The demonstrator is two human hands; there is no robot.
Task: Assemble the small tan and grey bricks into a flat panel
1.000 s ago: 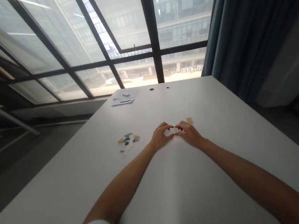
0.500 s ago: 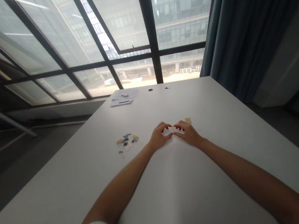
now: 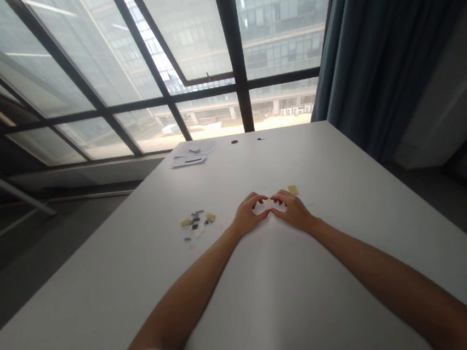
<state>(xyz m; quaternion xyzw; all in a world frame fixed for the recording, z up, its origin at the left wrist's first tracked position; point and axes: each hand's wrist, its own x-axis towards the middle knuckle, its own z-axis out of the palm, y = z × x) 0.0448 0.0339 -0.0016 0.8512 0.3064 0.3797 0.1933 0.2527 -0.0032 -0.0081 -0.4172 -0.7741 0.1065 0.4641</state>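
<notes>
Between my fingertips, at the middle of the table, is a small whitish piece [image 3: 270,203], too small and pale to make out its exact kind. My left hand [image 3: 249,215] grips it from the left with thumb and fingers curved. From the other side my right hand [image 3: 293,209] pinches the same piece, its fingertips almost meeting those of the left. Just beyond the right hand lies a flat yellow studded plate [image 3: 293,190]. To the left of my left hand a loose pile of small toy bricks [image 3: 196,221] in grey, black, yellow and white is spread out.
A white table [image 3: 238,306] stretches towards large windows. Sheets of paper [image 3: 192,156] with a dark, pen-like strip lie at its far left. Two dark round spots, one larger cable hole [image 3: 234,142], sit near the far edge. A blue curtain [image 3: 350,64] hangs at right.
The view has shifted very slightly. Both hands stay in nearly the same place, still holding the small whitish piece between them.
</notes>
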